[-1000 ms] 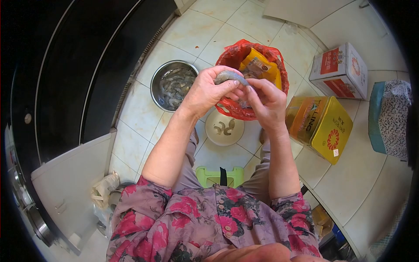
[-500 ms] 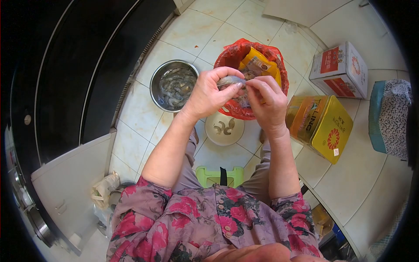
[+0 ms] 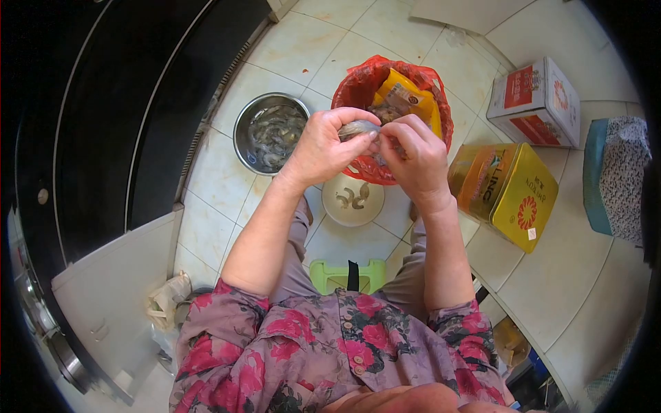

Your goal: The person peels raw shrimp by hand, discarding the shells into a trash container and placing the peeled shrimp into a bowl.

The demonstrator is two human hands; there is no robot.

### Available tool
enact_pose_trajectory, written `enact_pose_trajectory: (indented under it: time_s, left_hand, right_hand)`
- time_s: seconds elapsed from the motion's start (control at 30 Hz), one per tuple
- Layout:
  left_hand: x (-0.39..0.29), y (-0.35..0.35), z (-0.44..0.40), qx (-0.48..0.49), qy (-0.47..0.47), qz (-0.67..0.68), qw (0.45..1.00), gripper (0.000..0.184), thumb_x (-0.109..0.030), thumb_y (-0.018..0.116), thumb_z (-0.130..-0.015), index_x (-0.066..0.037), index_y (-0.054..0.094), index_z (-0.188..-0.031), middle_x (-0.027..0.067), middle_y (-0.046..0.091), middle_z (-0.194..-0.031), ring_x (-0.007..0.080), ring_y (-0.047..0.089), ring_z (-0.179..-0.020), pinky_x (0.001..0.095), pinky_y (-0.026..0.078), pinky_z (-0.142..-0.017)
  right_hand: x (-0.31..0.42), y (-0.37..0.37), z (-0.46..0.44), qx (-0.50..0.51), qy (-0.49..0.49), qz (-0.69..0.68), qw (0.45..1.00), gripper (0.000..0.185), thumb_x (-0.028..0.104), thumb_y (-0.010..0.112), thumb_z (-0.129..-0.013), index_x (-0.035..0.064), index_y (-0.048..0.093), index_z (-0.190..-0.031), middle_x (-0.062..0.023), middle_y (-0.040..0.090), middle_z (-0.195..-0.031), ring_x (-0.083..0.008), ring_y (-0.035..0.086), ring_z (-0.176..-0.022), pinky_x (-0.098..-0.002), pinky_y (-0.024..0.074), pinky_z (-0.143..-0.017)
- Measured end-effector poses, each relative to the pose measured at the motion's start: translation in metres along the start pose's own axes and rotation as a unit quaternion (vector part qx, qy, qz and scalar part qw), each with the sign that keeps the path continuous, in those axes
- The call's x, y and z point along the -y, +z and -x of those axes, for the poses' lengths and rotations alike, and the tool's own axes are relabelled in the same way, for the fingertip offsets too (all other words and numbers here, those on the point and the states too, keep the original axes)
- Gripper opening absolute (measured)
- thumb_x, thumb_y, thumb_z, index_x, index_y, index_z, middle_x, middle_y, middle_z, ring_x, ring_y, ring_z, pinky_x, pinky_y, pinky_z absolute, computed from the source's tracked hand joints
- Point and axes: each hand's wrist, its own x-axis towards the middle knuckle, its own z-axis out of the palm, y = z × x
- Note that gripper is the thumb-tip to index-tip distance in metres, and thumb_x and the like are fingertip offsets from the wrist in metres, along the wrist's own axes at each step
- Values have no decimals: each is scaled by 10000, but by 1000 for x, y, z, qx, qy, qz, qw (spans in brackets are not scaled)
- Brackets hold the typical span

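A grey raw shrimp [image 3: 359, 128] is pinched between the thumb and fingers of my left hand [image 3: 318, 148]. My right hand [image 3: 421, 162] is closed at the shrimp's right end, its thumb and fingertips pressed together there. Both hands are held over the near side of a bin lined with a red plastic bag [image 3: 348, 89], which contains a yellow packet [image 3: 413, 96] and scraps. Below them on the floor is a white bowl [image 3: 351, 219] with several shrimp in it. A metal basin [image 3: 237, 141] full of raw shrimp stands to the left.
A yellow tin [image 3: 527, 196], a white and red carton [image 3: 537, 100] and a teal patterned container [image 3: 595, 182] stand on the right. A green stool [image 3: 375, 275] is between the legs. Dark cabinet fronts [image 3: 138, 103] line the left, with a bag [image 3: 165, 303] near them.
My right hand's fingers have curled in more tightly at the shrimp's end. My left hand has kept its hold, and the view has shifted slightly.
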Motion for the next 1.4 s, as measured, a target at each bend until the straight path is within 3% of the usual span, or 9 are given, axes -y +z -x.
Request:
enact_pose_trajectory:
  time_s: [0.13, 0.2, 0.83, 1.4]
  left_hand:
    - [2, 0, -1, 5, -4, -14, 1000, 180, -22, 634, -882, 31, 662, -1052, 63, 695, -899, 78, 659, -800, 219, 548, -730]
    - [3, 0, -1, 5, 4, -16, 1000, 170, -31, 629, -871, 50, 655, -1018, 94, 700, -863, 116, 682, -802, 255, 566, -725]
    - [-3, 3, 0, -2, -13, 0, 1000, 169, -18, 619, -884, 23, 663, -1042, 57, 698, -866, 91, 667, -801, 226, 551, -747]
    - [3, -6, -1, -5, -41, 69, 997, 196, -17, 572, -925, 30, 623, -1109, 123, 699, -902, 153, 693, -839, 271, 580, -754]
  right_hand:
    - [1, 1, 0, 6, 4, 14, 1000, 128, 10, 694, -690, 60, 594, -753, -64, 578, -740, -241, 611, -644, -336, 515, -574]
    - [1, 1, 0, 2, 3, 21, 1000, 132, 7, 690, -682, 62, 585, -740, -63, 574, -737, -241, 609, -639, -338, 513, -572]
    - [5, -7, 4, 11, 76, -50, 996, 131, -12, 667, -691, 37, 592, -787, -71, 573, -731, -214, 604, -610, -319, 502, -548]
    - [5, -12, 4, 14, 104, -61, 993, 130, -15, 664, -700, 34, 578, -784, -66, 572, -747, -187, 604, -618, -298, 499, -539]
